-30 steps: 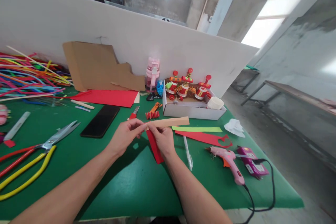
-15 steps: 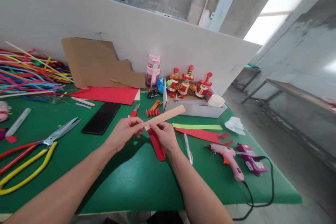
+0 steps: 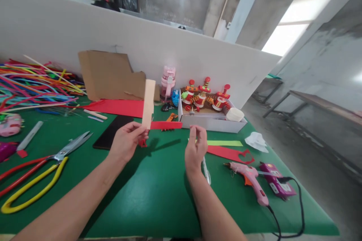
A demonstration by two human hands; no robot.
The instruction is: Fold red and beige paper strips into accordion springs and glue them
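My left hand [image 3: 127, 141] pinches the corner where two paper strips meet above the green table. The tan paper strip [image 3: 148, 103] stands upright from my fingertips, and the red paper strip [image 3: 166, 125] points right from the same corner. My right hand [image 3: 196, 148] hovers just beyond the red strip's free end, apart from it. Its fingers are curled in toward the thumb, with nothing visible between them. Behind the strips lies an orange-handled cutter [image 3: 172, 117], partly covered. A black phone [image 3: 110, 133] rests beside my left hand.
Large scissors [image 3: 60, 155] lie at left, near colourful pipe cleaners [image 3: 36, 86]. A white box [image 3: 210, 124] holds several red figures. A pink glue gun [image 3: 250, 180] with a cord, a green strip [image 3: 226, 143] and a red paper scrap [image 3: 229, 153] are at right.
The tan strip has swung upright and the red strip now points right instead of down. My right hand has let go of the strips and moved right, while my left hand keeps hold.
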